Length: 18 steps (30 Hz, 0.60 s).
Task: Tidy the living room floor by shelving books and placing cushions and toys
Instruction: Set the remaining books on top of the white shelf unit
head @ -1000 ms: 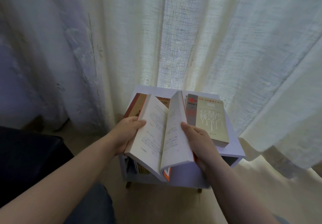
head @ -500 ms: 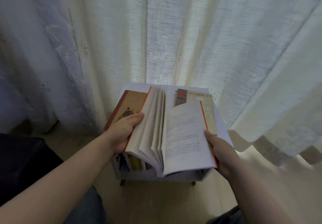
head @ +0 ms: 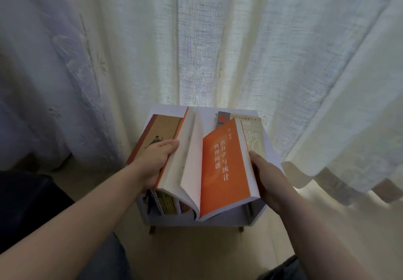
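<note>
Pages have flipped leftward since a moment ago, so my left hand (head: 156,160) curls its fingers (head: 169,146) round the thick block, the orange book (head: 224,170) hangs open above the white shelf (head: 218,222), and my right hand (head: 268,177) grips the cover's edge; I'd shut it squarely before shelving.

Backlit cream curtains (head: 196,40), pale floor (head: 207,253).

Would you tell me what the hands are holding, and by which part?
An open orange book: the left hand grips its left edge, the right hand its right edge.
</note>
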Each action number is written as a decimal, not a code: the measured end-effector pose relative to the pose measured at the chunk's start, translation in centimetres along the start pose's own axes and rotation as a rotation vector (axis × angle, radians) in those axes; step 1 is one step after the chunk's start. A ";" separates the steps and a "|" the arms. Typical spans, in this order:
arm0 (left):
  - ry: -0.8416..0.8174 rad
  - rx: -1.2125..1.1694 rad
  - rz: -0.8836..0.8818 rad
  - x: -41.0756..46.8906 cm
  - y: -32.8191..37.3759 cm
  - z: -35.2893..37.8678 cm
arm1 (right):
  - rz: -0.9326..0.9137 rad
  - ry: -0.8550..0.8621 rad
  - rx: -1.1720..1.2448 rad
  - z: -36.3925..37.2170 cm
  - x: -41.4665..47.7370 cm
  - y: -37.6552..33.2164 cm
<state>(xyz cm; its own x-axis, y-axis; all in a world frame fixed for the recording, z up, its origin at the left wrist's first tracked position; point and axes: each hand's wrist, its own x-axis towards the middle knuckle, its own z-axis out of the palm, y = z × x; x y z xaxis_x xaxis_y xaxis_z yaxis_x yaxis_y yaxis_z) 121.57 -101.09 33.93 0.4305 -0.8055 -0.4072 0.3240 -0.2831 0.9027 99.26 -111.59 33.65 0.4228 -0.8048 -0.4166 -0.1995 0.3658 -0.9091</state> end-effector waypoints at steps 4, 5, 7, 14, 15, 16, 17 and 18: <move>0.004 -0.029 -0.036 -0.5 0.0 -1.6 | -0.006 -0.124 0.069 1.6 0.1 -0.1; -0.004 -0.040 -0.042 -0.7 0.0 -2.1 | 0.002 -0.165 0.097 2.3 0.1 -0.1; -0.032 -0.092 -0.053 -1.1 0.0 -2.2 | 0.011 -0.212 0.134 3.5 0.2 -0.1; -0.099 -0.119 -0.011 -0.8 0.5 -1.4 | 0.021 -0.168 0.154 4.3 0.6 0.0; -0.111 -0.136 -0.009 -0.7 0.5 -1.2 | 0.019 -0.160 0.161 4.0 0.7 -0.1; -0.127 -0.156 -0.016 -0.6 0.3 -0.9 | 0.017 -0.152 0.172 3.7 0.8 -0.3; -0.158 -0.184 -0.031 -0.6 0.3 -0.4 | 0.013 -0.142 0.183 3.2 0.9 -0.5; -0.191 -0.211 -0.047 -0.7 0.2 0.1 | 0.008 -0.133 0.193 2.7 0.9 -0.7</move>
<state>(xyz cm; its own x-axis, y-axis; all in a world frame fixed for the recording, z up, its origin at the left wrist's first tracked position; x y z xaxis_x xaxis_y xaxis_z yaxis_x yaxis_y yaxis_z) 121.29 -100.61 34.41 0.2504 -0.8832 -0.3965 0.5165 -0.2245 0.8263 102.15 -111.35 33.85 0.5374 -0.7375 -0.4090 -0.0359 0.4645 -0.8848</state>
